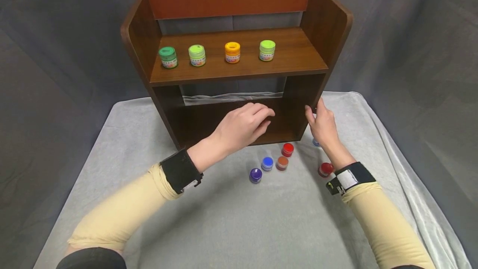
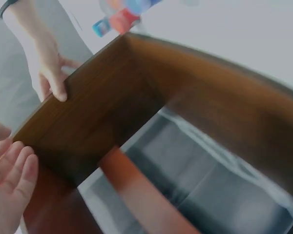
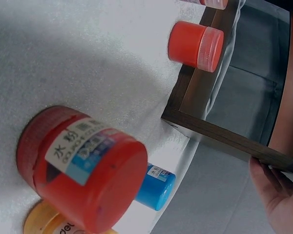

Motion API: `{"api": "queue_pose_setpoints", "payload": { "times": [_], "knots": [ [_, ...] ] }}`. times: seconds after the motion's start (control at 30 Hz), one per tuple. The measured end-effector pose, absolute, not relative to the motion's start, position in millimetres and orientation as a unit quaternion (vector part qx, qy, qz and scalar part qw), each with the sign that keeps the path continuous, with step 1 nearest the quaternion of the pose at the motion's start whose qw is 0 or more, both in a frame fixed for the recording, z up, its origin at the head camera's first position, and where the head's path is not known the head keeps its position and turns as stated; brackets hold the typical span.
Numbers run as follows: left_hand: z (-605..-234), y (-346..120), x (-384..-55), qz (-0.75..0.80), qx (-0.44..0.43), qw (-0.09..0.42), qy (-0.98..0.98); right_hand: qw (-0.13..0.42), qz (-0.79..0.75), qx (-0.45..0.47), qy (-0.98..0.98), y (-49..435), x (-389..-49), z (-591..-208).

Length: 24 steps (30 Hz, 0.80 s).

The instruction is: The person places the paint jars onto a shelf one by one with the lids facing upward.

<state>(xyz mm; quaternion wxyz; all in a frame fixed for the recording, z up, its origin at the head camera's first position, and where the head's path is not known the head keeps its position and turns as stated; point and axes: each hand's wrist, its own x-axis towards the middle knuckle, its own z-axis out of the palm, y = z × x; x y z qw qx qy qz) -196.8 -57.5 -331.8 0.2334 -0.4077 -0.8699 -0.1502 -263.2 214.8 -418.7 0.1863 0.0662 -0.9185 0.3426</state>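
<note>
A dark brown wooden shelf [image 1: 239, 76] stands upright at the back of the cloth-covered table. My right hand [image 1: 324, 123] grips the front edge of its right side panel [image 3: 224, 139], with the thumb on the inner face. In front of the lower compartment hangs my left hand [image 1: 242, 125], fingers loosely bent and holding nothing. Several gouache jars stand in a row on the upper board: dark green [image 1: 168, 58], light green [image 1: 197, 56], orange-yellow [image 1: 232, 53] and another light green [image 1: 267, 51].
More jars sit on the table before the shelf: purple [image 1: 255, 175], blue [image 1: 267, 164], brown [image 1: 282, 163] and red [image 1: 287, 150]. A dark red jar [image 1: 326, 169] lies near my right wrist; a blue jar [image 3: 156, 187] is partly hidden. Grey cloth [image 1: 418, 53] surrounds the table.
</note>
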Motion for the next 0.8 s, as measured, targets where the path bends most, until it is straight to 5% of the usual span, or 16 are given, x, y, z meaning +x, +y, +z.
{"api": "queue_pose_setpoints", "payload": {
  "times": [0.5,0.8],
  "knots": [
    [-389.6,-67.5,-181.1,-0.051,-0.402,0.064,-0.912,0.192,0.344,0.065,-0.917,215.6,-263.9,-418.8],
    [-424.2,-67.5,-170.1,-0.023,-0.440,0.039,-0.897,0.182,0.344,0.060,-0.919,215.8,-263.1,-418.7]
  ]
}}
